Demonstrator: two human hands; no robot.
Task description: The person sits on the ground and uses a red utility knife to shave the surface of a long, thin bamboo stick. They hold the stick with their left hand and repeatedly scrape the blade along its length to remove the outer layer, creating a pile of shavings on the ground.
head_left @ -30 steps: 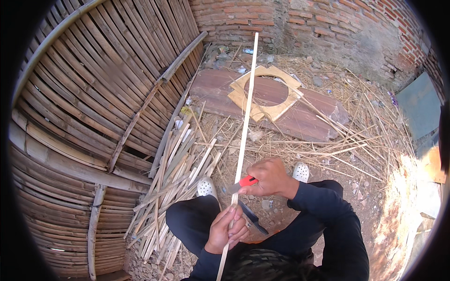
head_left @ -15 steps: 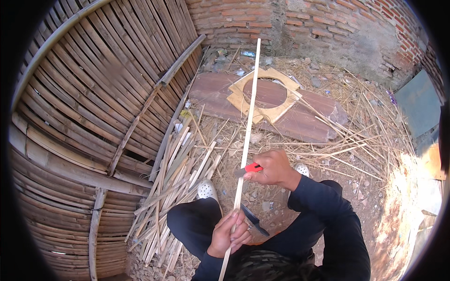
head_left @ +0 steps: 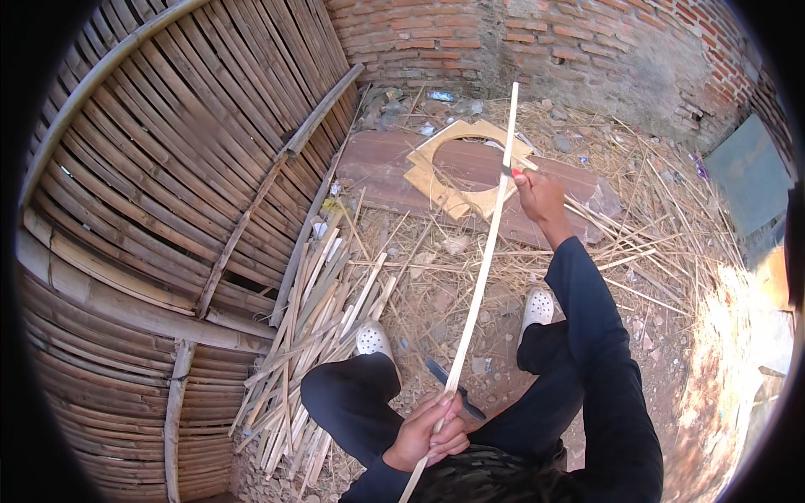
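Observation:
A long pale bamboo strip (head_left: 480, 289) slants up and away from my lap. My left hand (head_left: 426, 434) is closed around its near end. Toward the far end, my right hand (head_left: 541, 199) grips a small red-handled knife (head_left: 515, 172), mostly hidden by the fingers; its dark blade lies against the strip. Below the strip, close to my left hand, a dark flat tool (head_left: 444, 376) rests on the ground, partly covered by the hand.
Left of my foot lies a heap of split bamboo strips (head_left: 293, 360), beside a bamboo slat wall (head_left: 193, 151). Ahead, a wooden frame with a round hole (head_left: 432, 180) rests on a brown board (head_left: 369, 163). Straw, more strips and a brick wall (head_left: 419, 42) lie beyond.
My right hand has moved with the knife up and away along the strip, its arm stretching out. The strip's far end has swung right; my left hand has shifted slightly right and nearer.

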